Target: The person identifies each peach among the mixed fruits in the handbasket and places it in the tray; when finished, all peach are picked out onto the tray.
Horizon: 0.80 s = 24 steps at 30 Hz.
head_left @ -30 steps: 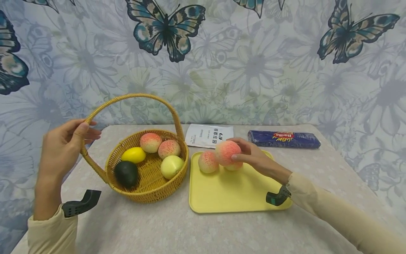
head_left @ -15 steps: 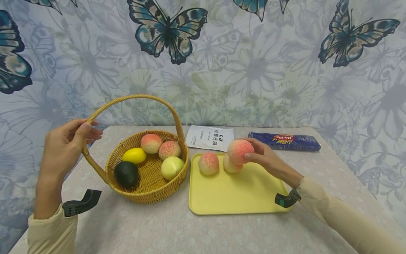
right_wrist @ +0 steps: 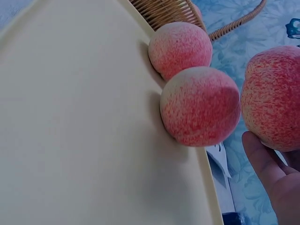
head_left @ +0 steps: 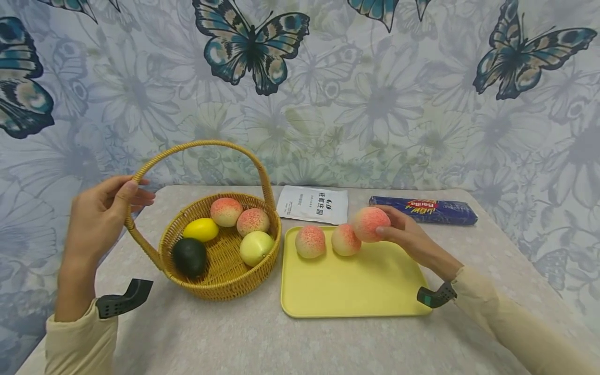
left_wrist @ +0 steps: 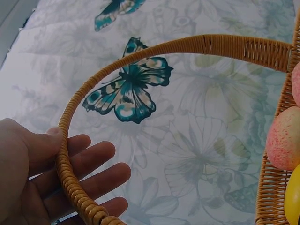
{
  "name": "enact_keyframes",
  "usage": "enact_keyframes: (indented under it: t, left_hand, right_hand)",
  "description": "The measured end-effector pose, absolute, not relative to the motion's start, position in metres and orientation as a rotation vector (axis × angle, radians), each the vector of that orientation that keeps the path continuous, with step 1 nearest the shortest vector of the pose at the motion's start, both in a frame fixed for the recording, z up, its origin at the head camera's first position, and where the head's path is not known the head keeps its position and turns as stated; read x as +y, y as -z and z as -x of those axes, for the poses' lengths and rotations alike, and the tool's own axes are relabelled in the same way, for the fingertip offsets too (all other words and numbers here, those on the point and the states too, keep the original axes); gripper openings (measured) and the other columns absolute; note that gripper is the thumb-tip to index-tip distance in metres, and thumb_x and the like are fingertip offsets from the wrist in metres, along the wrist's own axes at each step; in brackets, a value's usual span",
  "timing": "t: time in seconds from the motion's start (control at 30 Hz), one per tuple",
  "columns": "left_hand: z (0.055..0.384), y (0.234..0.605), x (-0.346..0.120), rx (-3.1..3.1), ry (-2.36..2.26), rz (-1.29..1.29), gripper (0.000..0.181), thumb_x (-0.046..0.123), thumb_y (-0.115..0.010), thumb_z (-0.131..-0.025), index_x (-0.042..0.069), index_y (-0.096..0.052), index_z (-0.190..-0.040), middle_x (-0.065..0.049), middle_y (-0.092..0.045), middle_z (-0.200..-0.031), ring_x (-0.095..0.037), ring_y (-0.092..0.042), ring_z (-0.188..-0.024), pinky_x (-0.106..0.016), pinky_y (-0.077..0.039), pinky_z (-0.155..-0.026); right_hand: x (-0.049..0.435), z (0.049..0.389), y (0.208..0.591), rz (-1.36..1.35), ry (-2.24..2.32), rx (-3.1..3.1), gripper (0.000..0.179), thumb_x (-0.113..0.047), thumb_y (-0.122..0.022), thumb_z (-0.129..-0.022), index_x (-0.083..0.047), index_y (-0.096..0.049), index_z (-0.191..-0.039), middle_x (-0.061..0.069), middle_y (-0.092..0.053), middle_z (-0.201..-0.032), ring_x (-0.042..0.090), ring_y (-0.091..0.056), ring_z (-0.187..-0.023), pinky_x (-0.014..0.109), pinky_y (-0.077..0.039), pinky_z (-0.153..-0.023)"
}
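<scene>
My right hand (head_left: 408, 237) grips a pink-speckled peach (head_left: 370, 224) above the back right of the yellow tray (head_left: 356, 291). Two more peaches, one at the left (head_left: 310, 241) and one beside the held fruit (head_left: 346, 240), rest on that tray. With thumb and fingers, my left hand (head_left: 100, 213) holds the wicker basket's handle (left_wrist: 75, 105) on its left side. Inside the basket (head_left: 225, 289) lie two peaches (head_left: 226, 211), a yellow lemon (head_left: 200, 229), a dark avocado (head_left: 189, 258) and a pale yellow-green round fruit (head_left: 256, 248).
Behind the tray lies a white printed packet (head_left: 312, 204). A blue Barilla package (head_left: 424, 210) is at the back right of the table. Patterned cloth with butterflies (head_left: 253, 47) hangs right behind the table. The basket's handle arches high over its bowl.
My right hand has carried the peach to the right, from in front of the other tray peaches to beside them. The left hand keeps its hold on the handle.
</scene>
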<state>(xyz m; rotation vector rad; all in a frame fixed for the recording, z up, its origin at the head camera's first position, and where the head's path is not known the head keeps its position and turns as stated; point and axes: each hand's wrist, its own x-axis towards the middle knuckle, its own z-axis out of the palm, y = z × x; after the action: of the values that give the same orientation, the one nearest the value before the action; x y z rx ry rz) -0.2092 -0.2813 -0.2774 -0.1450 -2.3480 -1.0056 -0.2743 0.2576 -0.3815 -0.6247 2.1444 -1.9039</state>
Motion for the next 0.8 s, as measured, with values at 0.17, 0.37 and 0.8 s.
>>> enact_keyframes:
  t: [0.17, 0.37, 0.8]
  left_hand:
    - [0.209, 0.278, -0.282, -2.354, 1.012, 0.135, 0.034, 0.029, -0.048, -0.101, 0.004, -0.063, -0.118, 0.018, -0.065, -0.084, 0.009, -0.061, -0.076, -0.004, -0.047, -0.068]
    - [0.209, 0.278, -0.281, -2.357, 1.012, 0.132, 0.034, 0.030, -0.048, -0.101, 0.004, -0.063, -0.118, 0.017, -0.065, -0.084, 0.008, -0.062, -0.076, -0.004, -0.047, -0.067]
    - [0.209, 0.276, -0.281, -2.345, 1.018, 0.152, 0.034, 0.028, -0.049, -0.101, 0.002, -0.064, -0.116, 0.017, -0.065, -0.082, 0.008, -0.062, -0.075, -0.004, -0.047, -0.067]
  right_hand:
    - [0.264, 0.277, 0.386, 0.592, 1.887, 2.178, 0.051, -0.009, -0.056, -0.095, -0.009, -0.037, -0.143, 0.001, -0.054, -0.128, 0.015, -0.059, -0.110, 0.032, -0.053, -0.089]
    - [0.272, 0.280, 0.391, 0.558, 1.853, 2.208, 0.050, -0.011, -0.056, -0.095, -0.009, -0.038, -0.142, 0.000, -0.055, -0.127, 0.014, -0.059, -0.109, 0.032, -0.053, -0.089]
    - [0.285, 0.282, 0.397, 0.450, 1.700, 2.295, 0.056, -0.017, -0.060, -0.094, -0.005, -0.036, -0.144, 0.002, -0.055, -0.126, 0.011, -0.059, -0.108, 0.030, -0.052, -0.089]
